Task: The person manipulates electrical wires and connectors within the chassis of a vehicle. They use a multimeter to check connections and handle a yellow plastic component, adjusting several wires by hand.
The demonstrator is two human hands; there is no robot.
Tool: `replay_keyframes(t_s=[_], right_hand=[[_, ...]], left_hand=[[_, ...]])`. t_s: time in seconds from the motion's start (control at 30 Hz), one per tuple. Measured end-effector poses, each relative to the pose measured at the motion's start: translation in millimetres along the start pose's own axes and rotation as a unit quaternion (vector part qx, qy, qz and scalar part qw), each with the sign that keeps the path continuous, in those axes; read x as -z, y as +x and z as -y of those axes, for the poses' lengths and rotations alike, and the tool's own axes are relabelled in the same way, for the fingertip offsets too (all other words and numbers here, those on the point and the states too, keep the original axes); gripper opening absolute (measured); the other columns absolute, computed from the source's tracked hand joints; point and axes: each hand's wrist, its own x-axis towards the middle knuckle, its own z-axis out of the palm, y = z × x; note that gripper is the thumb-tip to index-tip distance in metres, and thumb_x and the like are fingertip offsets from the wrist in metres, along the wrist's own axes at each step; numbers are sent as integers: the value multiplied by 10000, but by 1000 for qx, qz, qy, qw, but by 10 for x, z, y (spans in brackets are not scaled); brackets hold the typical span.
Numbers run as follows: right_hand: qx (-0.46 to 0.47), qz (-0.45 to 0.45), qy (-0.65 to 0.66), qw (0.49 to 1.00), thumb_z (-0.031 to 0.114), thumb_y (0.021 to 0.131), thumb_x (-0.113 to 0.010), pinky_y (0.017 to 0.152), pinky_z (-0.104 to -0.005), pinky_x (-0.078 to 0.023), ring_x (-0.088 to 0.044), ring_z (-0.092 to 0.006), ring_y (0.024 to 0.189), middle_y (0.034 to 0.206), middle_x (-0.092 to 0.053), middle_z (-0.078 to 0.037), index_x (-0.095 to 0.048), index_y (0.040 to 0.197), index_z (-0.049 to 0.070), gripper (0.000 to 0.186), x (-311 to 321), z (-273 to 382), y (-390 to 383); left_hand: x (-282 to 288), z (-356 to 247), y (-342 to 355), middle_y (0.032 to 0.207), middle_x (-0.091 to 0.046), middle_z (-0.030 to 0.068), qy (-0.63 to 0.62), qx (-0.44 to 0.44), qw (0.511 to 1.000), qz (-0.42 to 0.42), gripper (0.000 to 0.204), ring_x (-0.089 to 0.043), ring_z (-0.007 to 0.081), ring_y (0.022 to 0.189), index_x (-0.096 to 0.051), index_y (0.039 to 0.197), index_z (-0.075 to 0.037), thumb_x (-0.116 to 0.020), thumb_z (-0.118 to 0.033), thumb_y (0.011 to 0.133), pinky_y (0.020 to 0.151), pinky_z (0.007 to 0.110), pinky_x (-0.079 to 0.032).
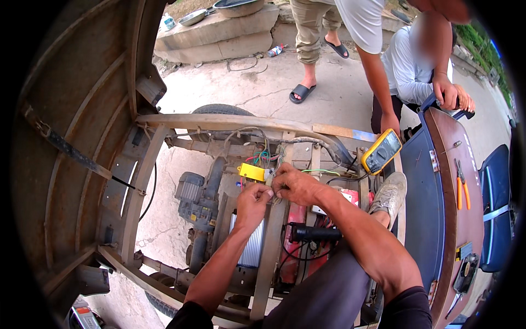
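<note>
My left hand and my right hand meet over the metal frame, both with fingers closed around a small object that is too hidden to make out. A yellow box lies just left of my fingertips, with coloured wires behind it. A silver finned box sits under my left forearm. A black cylinder with cables lies on red parts below my right forearm. A motor housing is at the left within the frame.
A yellow multimeter stands at the right. Orange pliers lie on the brown panel. A raised rusty bed fills the left. A standing person and a crouching person are beyond the frame. My shoe is right.
</note>
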Motion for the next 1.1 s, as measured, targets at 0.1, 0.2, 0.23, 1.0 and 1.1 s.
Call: replay_keyframes(t_s=[0.1,0.2,0.23,1.0,1.1], right_hand=[[9,-11,8,1000,133,848,-668,967,-420,-488,-609,-358,1104,1181,-550,-161,-713,961,76,134,2,-31,-4],[3,-20,4,1000,122,842,-671,970,-417,-488,-608,-351,1108,1176,-559,-161,-712,955,63,134,25,-27,-27],[-3,-22,-2,1000,117,839,-672,971,-415,-488,-608,-347,1111,1175,-563,-159,-713,954,58,136,33,-16,-33],[-27,-22,-5,999,33,774,-704,952,-426,-503,-631,-356,1105,1212,-566,-137,-700,1072,89,303,70,11,-24],[-41,-14,-23,999,62,783,-717,949,-434,-502,-629,-352,1110,1216,-565,-129,-688,1083,92,304,86,112,-16]], left_hand=[[-5,-59,-25,953,-615,41,17,-52,998,-11,62,-626,143,775,-680,932,19,-704,7,875,721,296,-500],[5,-100,-76,955,-599,77,173,-227,958,-6,90,-638,187,792,-672,937,22,-716,-1,861,722,312,-507],[9,-155,-94,955,-599,77,173,-227,958,-6,90,-638,187,792,-672,937,22,-716,-1,861,722,312,-507],[78,-33,110,886,-661,48,-31,52,997,51,114,-604,103,735,-639,794,-9,-738,18,844,679,263,-473],[117,-17,136,907,-655,85,-40,58,996,56,84,-633,149,793,-666,858,12,-746,-15,847,704,283,-489]])
